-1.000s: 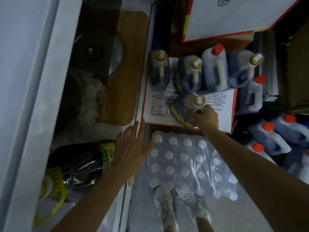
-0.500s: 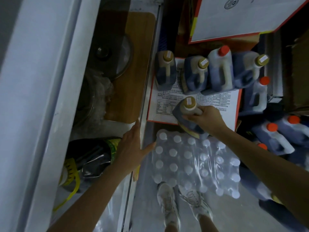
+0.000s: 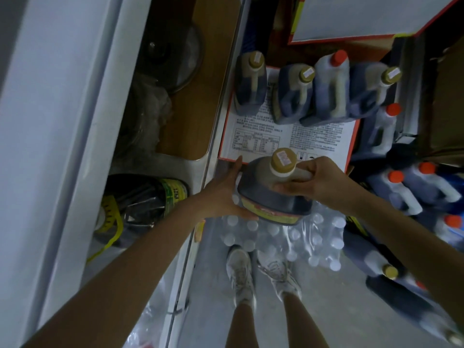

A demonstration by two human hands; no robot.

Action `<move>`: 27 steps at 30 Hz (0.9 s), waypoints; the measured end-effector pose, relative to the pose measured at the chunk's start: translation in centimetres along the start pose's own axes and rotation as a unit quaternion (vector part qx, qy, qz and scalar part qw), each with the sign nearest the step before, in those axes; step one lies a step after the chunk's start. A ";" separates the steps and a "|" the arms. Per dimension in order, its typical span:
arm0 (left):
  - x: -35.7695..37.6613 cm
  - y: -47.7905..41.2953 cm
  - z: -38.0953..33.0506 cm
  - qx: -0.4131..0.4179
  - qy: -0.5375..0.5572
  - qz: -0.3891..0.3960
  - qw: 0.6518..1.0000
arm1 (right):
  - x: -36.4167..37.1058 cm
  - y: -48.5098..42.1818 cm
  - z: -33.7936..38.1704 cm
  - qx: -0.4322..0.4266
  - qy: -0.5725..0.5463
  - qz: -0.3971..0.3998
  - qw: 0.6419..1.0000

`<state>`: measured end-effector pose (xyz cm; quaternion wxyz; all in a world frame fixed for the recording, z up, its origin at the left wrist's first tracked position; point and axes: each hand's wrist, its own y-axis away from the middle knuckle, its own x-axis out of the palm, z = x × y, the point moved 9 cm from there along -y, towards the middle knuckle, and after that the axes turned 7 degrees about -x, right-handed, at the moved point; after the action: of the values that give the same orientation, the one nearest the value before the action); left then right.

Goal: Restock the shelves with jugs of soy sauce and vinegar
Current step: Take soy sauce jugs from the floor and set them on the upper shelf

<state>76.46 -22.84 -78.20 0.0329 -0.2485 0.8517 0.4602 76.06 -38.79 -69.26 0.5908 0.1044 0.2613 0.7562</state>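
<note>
We hold the dark plastic jug with the tan cap (image 3: 273, 194) in the air, tilted, over the shrink-wrapped pack of white-capped bottles (image 3: 316, 237) and just at the near edge of the red-bordered white carton (image 3: 288, 139); the right-hand grip (image 3: 319, 179) is curled round the jug's handle beside the cap, while the left-hand grip (image 3: 226, 194) lies flat with straight fingers against the jug's side and its thumb under the labelled base. On the carton's far half stand four dark jugs in a row (image 3: 293, 94), three tan-capped and one red-capped, touching one another; the carton's printed near half shows bare between that row and the held jug. More red-capped dark jugs (image 3: 406, 187) crowd the floor to the right. On the left, the white shelf edge (image 3: 75, 121) runs just beside our left wrist; behind it lie a wooden board (image 3: 200, 96), a glass pan lid (image 3: 175, 51) and a dark bottle with a yellow handle (image 3: 140, 202). A strip of grey floor (image 3: 213, 272) shows between the shelf and our white shoes (image 3: 241, 275).
</note>
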 end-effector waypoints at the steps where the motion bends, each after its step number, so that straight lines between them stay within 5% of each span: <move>1: 0.5 0.0 0.3 -0.007 0.024 0.020 0.999 | 0.2 0.3 0.6 -0.004 -0.003 0.007 1.000; 13: -0.6 3.8 -2.8 0.048 0.328 -0.031 0.943 | -1.6 -0.2 4.0 -0.066 -0.135 -0.036 0.988; 20: 1.4 7.9 -2.1 0.021 0.482 -0.101 0.870 | -0.1 -0.8 4.3 -0.039 -0.199 -0.075 0.976; 27: 4.3 9.6 -1.0 -0.010 0.574 -0.126 0.809 | 1.1 1.1 3.2 -0.014 -0.134 -0.084 0.987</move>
<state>68.51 -21.03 -71.51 -0.4064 -0.5726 0.6724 0.2342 76.31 -37.03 -66.16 0.6836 0.1745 0.1767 0.6863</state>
